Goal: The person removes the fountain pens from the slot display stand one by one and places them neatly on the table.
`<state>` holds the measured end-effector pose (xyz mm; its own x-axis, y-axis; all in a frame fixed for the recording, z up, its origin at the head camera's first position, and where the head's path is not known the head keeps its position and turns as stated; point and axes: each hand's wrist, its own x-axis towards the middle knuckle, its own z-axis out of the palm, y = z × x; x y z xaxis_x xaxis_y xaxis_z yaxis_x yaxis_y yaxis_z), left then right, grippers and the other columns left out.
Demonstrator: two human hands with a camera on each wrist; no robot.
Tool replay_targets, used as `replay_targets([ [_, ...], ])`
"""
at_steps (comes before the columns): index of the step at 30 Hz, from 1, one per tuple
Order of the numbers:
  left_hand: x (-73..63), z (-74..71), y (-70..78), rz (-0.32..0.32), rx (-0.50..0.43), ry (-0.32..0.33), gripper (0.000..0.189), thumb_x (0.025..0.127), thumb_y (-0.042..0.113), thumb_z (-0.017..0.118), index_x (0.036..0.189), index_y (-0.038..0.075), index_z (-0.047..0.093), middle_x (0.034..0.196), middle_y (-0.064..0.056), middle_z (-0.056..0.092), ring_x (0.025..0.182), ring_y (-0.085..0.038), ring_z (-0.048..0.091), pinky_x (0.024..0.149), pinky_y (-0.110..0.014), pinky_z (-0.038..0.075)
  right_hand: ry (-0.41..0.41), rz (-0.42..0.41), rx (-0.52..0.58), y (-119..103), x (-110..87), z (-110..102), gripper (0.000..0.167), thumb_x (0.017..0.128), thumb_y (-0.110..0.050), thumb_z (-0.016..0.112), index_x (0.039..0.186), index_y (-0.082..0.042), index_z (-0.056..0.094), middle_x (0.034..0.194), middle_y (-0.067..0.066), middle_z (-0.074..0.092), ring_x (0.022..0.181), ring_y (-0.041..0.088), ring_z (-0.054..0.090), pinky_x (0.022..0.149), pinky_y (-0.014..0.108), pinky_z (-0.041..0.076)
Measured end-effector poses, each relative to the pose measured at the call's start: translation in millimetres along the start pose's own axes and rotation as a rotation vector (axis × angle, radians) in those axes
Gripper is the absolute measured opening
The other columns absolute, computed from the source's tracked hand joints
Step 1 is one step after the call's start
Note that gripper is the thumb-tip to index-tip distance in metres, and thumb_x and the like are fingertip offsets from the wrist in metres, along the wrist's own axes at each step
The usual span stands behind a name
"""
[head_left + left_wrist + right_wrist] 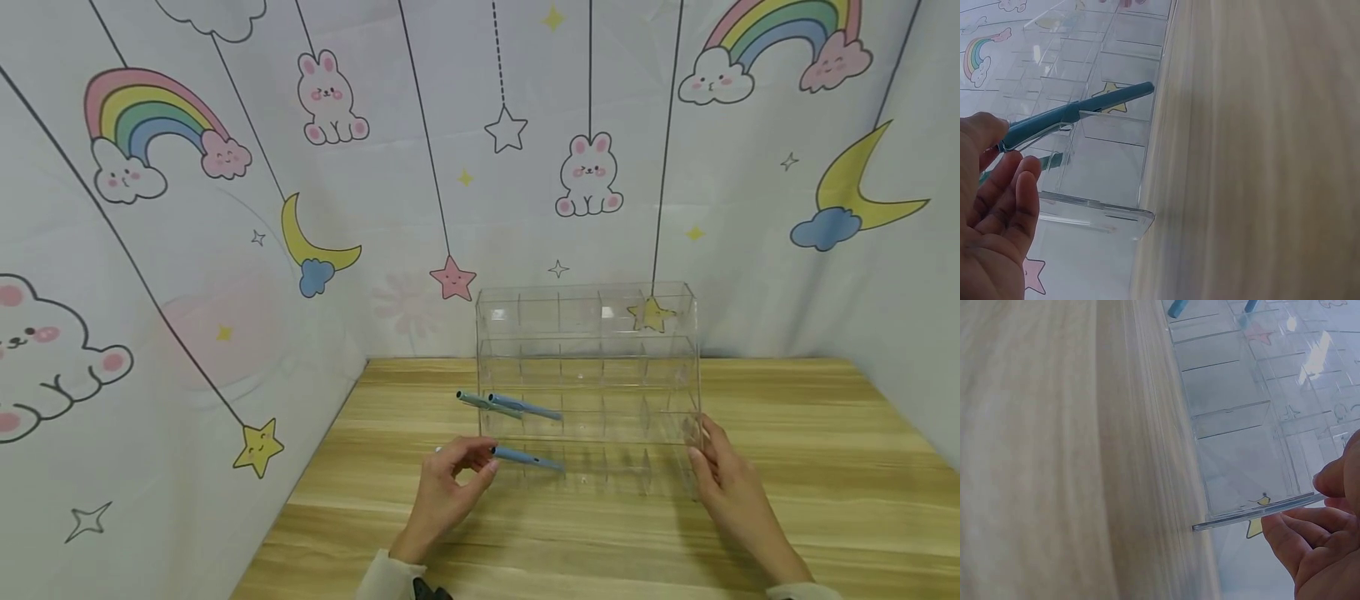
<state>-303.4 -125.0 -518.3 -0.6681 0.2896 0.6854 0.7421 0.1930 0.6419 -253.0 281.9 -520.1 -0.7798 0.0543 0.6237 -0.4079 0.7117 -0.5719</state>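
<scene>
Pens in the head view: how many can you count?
3 visible: a green pen and an upper blue pen side by side, a lower blue pen in the left hand, which may hide another.

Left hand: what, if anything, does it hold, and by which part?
The left hand holds a slim blue pen by the end outside the clear plastic organizer.

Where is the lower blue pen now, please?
In the head view, the lower blue pen is at the lower left of the clear organizer, at the left hand, below the upper blue pen.
</scene>
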Motion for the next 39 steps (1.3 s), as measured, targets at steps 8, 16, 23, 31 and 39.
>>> replay_targets([
  [8,-0.8,2.3,0.8,-0.015,0.005,-0.021,0.025,0.097,0.000,0.077,0.121,-0.004,0.072,0.106,-0.021,0.077,0.087,-0.009,0.072,0.072,-0.026,0.064,-0.005,0.011,-0.014,0.0,-0.1,-0.6,0.053,0.101,0.000,0.066,0.152,0.005,0.051,0.119,0.034,0.075,0.105,0.011,0.074,0.079,-0.007,0.040],
  [16,-0.1,3.9,1.9,-0.041,0.021,-0.022,0.024,0.100,0.004,0.074,0.124,0.003,0.073,0.111,-0.016,0.080,0.087,-0.014,0.076,0.071,-0.027,0.065,0.003,0.006,-0.007,-1.3,0.1,-0.9,0.052,0.101,0.001,0.066,0.151,0.006,0.052,0.119,0.034,0.075,0.105,0.003,0.071,0.080,-0.007,0.041],
  [23,1.3,3.8,5.2,-0.054,0.033,0.014,0.021,0.099,-0.001,0.073,0.119,0.002,0.074,0.103,-0.017,0.081,0.082,-0.026,0.078,0.071,-0.028,0.065,-0.015,0.018,-0.014,-1.9,0.1,-0.6,0.052,0.102,-0.001,0.065,0.152,0.007,0.050,0.120,0.035,0.074,0.106,0.013,0.073,0.079,-0.008,0.040],
  [31,0.9,3.9,3.3,-0.003,0.064,0.062,0.019,0.097,-0.002,0.075,0.116,0.002,0.076,0.111,-0.011,0.075,0.085,-0.017,0.073,0.069,-0.025,0.063,-0.008,0.005,-0.014,-1.6,0.1,-0.3,0.052,0.102,0.000,0.065,0.151,0.007,0.051,0.120,0.034,0.074,0.104,0.010,0.073,0.078,-0.007,0.041],
  [39,1.5,3.0,3.5,0.012,0.056,0.057,0.021,0.098,-0.002,0.073,0.119,0.001,0.074,0.102,-0.011,0.079,0.078,-0.026,0.076,0.068,-0.027,0.064,-0.004,0.002,-0.015,-1.2,0.3,-0.2,0.052,0.101,0.001,0.066,0.151,0.006,0.052,0.119,0.034,0.075,0.102,0.006,0.073,0.077,-0.006,0.041],
])
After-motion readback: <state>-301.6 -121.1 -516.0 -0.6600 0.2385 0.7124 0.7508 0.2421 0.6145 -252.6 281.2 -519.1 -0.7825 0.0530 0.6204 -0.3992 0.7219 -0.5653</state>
